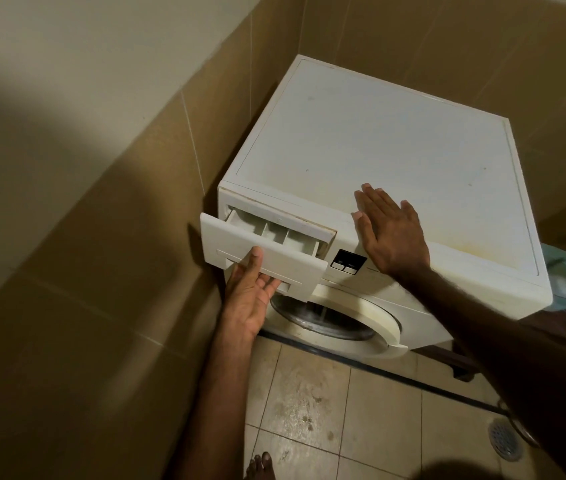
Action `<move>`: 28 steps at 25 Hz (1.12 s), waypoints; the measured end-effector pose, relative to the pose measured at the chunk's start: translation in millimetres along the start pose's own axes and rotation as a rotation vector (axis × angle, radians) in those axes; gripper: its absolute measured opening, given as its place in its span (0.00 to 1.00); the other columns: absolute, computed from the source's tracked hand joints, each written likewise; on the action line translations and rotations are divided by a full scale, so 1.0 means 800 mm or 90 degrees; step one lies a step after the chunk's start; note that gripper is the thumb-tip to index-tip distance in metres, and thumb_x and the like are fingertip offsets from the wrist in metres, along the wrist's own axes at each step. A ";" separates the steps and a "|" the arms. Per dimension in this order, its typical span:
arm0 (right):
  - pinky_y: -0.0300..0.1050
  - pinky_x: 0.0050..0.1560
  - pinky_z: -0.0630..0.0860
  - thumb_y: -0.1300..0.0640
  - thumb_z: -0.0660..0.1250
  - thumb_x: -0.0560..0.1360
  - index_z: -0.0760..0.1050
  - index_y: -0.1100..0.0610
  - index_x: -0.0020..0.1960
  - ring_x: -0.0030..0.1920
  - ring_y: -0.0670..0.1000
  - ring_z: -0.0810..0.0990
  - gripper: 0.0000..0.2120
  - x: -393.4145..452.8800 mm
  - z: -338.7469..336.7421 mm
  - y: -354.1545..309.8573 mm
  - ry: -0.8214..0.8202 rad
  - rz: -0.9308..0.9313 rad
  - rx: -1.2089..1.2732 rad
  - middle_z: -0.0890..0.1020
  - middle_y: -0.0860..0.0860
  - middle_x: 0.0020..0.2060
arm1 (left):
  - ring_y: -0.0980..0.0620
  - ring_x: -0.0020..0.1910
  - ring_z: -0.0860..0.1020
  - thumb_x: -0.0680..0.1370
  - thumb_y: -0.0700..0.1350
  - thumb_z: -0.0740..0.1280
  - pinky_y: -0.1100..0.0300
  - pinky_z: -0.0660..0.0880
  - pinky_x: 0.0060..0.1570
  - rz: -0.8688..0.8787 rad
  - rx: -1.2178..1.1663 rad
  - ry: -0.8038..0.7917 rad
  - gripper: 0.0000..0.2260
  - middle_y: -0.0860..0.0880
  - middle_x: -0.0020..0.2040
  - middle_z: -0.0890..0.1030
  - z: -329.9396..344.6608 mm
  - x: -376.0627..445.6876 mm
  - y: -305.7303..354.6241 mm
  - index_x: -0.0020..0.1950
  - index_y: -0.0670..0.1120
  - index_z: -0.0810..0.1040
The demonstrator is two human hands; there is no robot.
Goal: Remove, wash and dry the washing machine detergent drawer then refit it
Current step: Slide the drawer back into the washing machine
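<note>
My left grip [252, 292] curls under the handle of the white plastic detergent drawer [264, 252], part-way out of the white front-loading washing machine [378, 150]. My right grip [390, 230] lies flat, steadying the top. Yanking at an angle could jam the drawer or slop residue onto the tiled floor [309, 410].

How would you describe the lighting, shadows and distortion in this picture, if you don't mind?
Head view: dim, warm light; a broad soft shadow covers the left wall; the washing machine top is brightest; wide-angle bending curves the wall lines; the right hand and detergent drawer stay sharp.
</note>
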State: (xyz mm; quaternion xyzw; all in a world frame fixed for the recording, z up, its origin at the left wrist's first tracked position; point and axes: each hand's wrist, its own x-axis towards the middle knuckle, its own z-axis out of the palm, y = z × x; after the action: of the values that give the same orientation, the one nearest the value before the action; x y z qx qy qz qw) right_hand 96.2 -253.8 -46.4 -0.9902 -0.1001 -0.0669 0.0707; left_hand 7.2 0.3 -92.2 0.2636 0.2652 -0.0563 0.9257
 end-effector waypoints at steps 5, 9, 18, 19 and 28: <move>0.62 0.80 0.56 0.42 0.44 0.86 0.63 0.51 0.82 0.82 0.51 0.59 0.29 -0.001 -0.003 -0.003 0.006 0.002 0.022 0.62 0.48 0.82 | 0.41 0.65 0.80 0.74 0.44 0.72 0.46 0.83 0.55 -0.001 0.003 0.021 0.28 0.40 0.66 0.81 -0.031 -0.043 0.000 0.74 0.48 0.71; 0.62 0.80 0.56 0.42 0.44 0.86 0.63 0.51 0.82 0.82 0.51 0.59 0.29 -0.003 -0.003 -0.002 0.007 -0.002 0.031 0.63 0.49 0.82 | 0.42 0.65 0.81 0.73 0.44 0.72 0.46 0.82 0.56 0.003 0.003 0.031 0.29 0.40 0.66 0.81 -0.054 -0.075 -0.004 0.73 0.48 0.72; 0.62 0.80 0.56 0.42 0.43 0.86 0.62 0.51 0.82 0.82 0.51 0.58 0.29 -0.002 -0.002 -0.005 0.000 -0.004 0.020 0.62 0.49 0.82 | 0.41 0.65 0.80 0.73 0.43 0.71 0.47 0.83 0.54 -0.005 0.002 0.036 0.29 0.40 0.66 0.81 -0.056 -0.076 0.001 0.75 0.47 0.70; 0.62 0.80 0.57 0.42 0.43 0.86 0.62 0.52 0.82 0.82 0.51 0.59 0.29 -0.002 -0.001 -0.005 0.003 -0.007 0.017 0.62 0.49 0.82 | 0.41 0.65 0.80 0.73 0.43 0.71 0.46 0.83 0.55 -0.004 0.006 0.032 0.29 0.40 0.66 0.81 -0.053 -0.071 0.001 0.75 0.47 0.70; 0.63 0.79 0.59 0.44 0.45 0.87 0.63 0.52 0.82 0.82 0.52 0.60 0.27 0.000 -0.001 -0.006 0.006 -0.002 -0.002 0.63 0.49 0.82 | 0.42 0.64 0.81 0.80 0.43 0.69 0.44 0.80 0.61 -0.025 0.020 -0.004 0.20 0.40 0.65 0.82 0.010 0.028 0.003 0.72 0.46 0.72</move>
State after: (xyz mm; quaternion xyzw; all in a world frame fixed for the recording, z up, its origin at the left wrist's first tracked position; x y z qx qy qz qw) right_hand 94.9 -249.0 -45.1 -0.9898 -0.1015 -0.0721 0.0696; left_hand 30.3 -0.8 -96.9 0.2725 0.2662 -0.0793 0.9212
